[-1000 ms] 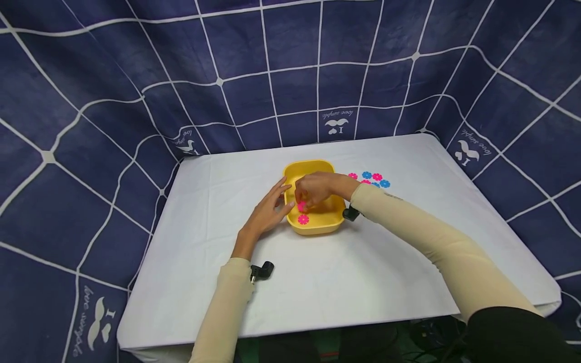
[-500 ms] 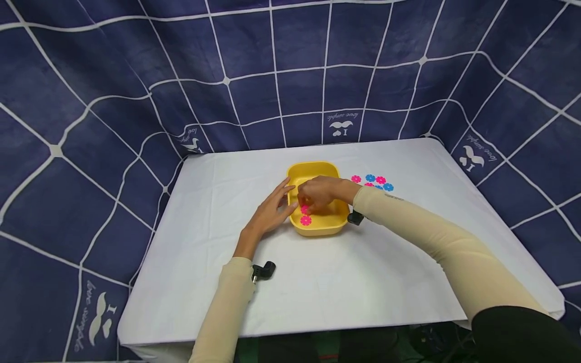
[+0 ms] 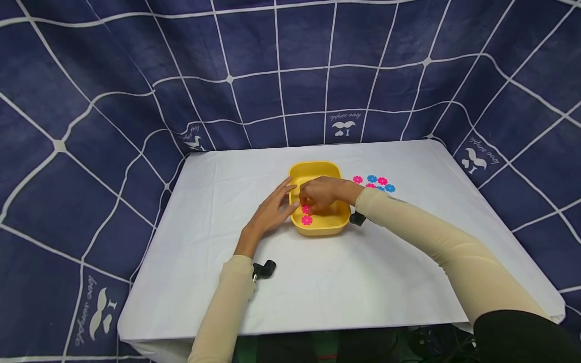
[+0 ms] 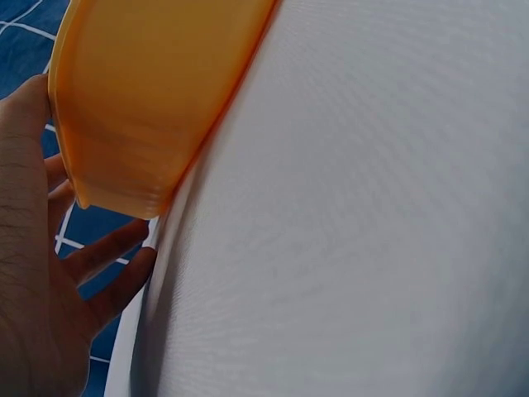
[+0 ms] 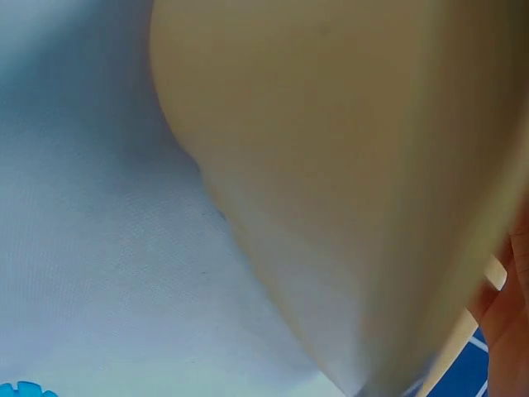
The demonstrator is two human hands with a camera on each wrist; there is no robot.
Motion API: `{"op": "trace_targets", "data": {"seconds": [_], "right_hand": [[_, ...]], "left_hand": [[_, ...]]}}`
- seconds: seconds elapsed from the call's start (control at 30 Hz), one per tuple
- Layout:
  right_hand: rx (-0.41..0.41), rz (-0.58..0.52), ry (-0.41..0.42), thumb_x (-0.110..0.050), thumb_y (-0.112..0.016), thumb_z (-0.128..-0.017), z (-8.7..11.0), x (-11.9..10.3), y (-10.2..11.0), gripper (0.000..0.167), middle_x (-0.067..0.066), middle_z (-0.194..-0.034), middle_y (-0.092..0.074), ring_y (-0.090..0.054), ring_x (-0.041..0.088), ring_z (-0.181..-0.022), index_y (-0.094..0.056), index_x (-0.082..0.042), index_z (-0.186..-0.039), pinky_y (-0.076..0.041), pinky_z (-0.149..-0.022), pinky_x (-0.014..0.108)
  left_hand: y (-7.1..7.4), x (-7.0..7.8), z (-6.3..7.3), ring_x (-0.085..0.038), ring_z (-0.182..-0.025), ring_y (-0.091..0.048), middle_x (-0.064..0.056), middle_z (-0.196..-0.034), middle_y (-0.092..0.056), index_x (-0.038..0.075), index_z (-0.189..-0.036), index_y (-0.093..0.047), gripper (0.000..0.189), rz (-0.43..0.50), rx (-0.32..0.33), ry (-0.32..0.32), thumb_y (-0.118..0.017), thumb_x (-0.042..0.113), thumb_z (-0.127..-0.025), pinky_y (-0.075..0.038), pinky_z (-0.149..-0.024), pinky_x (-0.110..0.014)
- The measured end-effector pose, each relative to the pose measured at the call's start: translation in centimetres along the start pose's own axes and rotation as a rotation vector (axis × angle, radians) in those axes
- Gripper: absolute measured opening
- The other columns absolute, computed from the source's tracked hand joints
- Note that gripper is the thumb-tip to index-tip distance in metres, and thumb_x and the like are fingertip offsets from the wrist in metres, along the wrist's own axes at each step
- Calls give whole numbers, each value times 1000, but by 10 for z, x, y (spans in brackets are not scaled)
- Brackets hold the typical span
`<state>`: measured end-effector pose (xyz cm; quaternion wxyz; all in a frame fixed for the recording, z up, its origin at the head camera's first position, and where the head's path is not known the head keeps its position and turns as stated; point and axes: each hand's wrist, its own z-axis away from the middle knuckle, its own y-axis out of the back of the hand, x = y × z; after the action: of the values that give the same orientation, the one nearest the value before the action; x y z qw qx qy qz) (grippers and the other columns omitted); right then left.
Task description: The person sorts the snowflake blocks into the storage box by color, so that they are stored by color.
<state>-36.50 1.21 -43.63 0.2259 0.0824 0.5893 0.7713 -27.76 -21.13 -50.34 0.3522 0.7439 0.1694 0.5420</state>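
In the head view a yellow rectangular tub (image 3: 317,231) with rounded corners stands on the white-covered table. My right hand (image 3: 323,194) reaches inside it with curled fingers, which pinch a pink flower-shaped piece (image 3: 305,209) low in the tub, partly hidden by the fingertips. Just nearer lies another pink flower-shaped piece (image 3: 306,220). At the tub's left rim is my left hand (image 3: 270,212), fingers spread and fairly straight. The left wrist view shows its thumb (image 4: 31,103) against the tub's rim. In the right wrist view the tub's wall (image 5: 314,165) hides most of the right hand.
Several pink and blue flower-shaped pieces (image 3: 372,179) lie on the table to the right of the tub, some hidden behind the right forearm. A white cloth (image 3: 354,292) covers the table. Dark blue checked curtains (image 3: 299,91) enclose its back and sides.
The pinched pink piece has come slightly nearer to the other pink piece in the tub. The left hand stays at the rim. The head view has shifted a little.
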Motion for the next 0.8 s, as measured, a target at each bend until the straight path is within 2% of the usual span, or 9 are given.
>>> {"op": "trace_targets", "data": {"seconds": [0.3, 0.47, 0.63, 0.8], "right_hand": [[57, -69, -15, -37, -83, -95, 8, -1, 8, 36, 2, -117, -71, -69, 22, -105, -78, -16, -124, -60, -100, 41], [132, -150, -31, -36, -82, -96, 18, -1, 13, 36, 2, -123, -73, -70, 23, -108, -78, -18, -127, -60, -97, 42], [239, -201, -47, -38, -81, -98, 35, 4, 17, 36, 2, -119, -73, -69, 24, -108, -79, -16, -126, -60, -94, 42], [304, -254, -102, -39, -79, -99, 56, 11, 14, 37, 4, -120, -73, -68, 28, -110, -79, -14, -127, -61, -91, 46]], "left_hand": [[-3, 0, -2, -18, -143, -55, 25, -177, -15, 28, -165, -44, 67, 0, -6, -4, -60, 56, -106, -50, -117, -42], [-1, 1, -1, -19, -143, -57, 26, -177, -14, 29, -165, -43, 69, -7, -4, 4, -58, 60, -106, -50, -116, -43], [0, 1, -1, -19, -141, -58, 28, -176, -13, 32, -166, -42, 70, -31, -3, 10, -56, 64, -105, -50, -117, -43], [0, 1, 0, -20, -144, -56, 27, -177, -13, 31, -166, -42, 69, -26, -4, 16, -56, 61, -106, -49, -118, -43]]}}
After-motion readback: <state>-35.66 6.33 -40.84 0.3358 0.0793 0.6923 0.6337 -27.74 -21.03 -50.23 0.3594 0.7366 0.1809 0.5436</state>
